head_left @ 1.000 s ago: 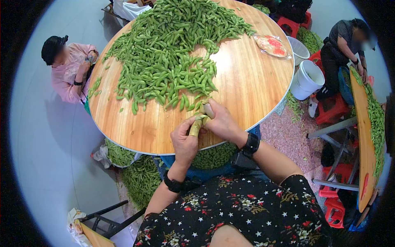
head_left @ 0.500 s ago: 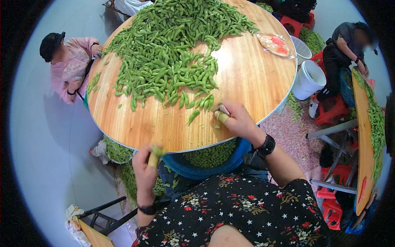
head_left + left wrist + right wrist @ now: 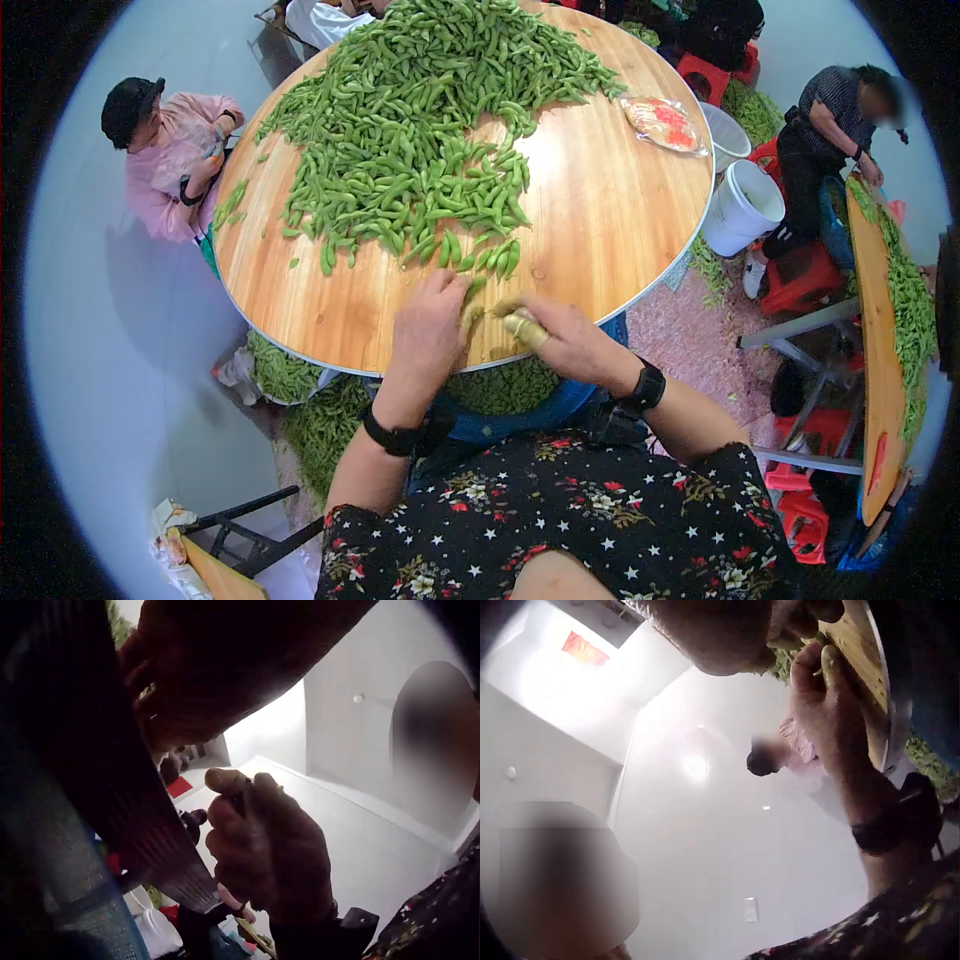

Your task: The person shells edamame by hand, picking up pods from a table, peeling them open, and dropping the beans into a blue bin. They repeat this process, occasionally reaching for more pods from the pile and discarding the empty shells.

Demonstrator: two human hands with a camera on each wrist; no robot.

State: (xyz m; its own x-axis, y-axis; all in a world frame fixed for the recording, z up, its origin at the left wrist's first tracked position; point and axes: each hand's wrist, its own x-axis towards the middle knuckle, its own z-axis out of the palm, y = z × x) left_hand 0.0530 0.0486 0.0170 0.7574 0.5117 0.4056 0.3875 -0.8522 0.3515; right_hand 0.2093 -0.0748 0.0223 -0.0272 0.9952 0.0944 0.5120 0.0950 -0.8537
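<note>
Green pods (image 3: 400, 150) are heaped across the round wooden table (image 3: 600, 230). Over its near edge, my left hand (image 3: 425, 325) pinches a green pod (image 3: 476, 287) at its fingertips; the right wrist view shows this left hand (image 3: 832, 712) with thumb and forefinger together. Just to the right, my right hand (image 3: 575, 345) is curled, its thumb in a yellowish wrap (image 3: 526, 330). From the left wrist, the right hand (image 3: 270, 844) shows bent fingers; whether something small lies between them is unclear.
A blue basket (image 3: 480, 428) of pods sits below the near edge. At the table's right lie a clear-wrapped packet (image 3: 664, 124) and white buckets (image 3: 743, 208). One person in pink (image 3: 180, 165) sits left, another (image 3: 825, 130) right beside a second table (image 3: 880, 350).
My left hand, off the near edge at lower left half a second ago, is back over the table beside the right hand. A loose pod near the edge has left its spot.
</note>
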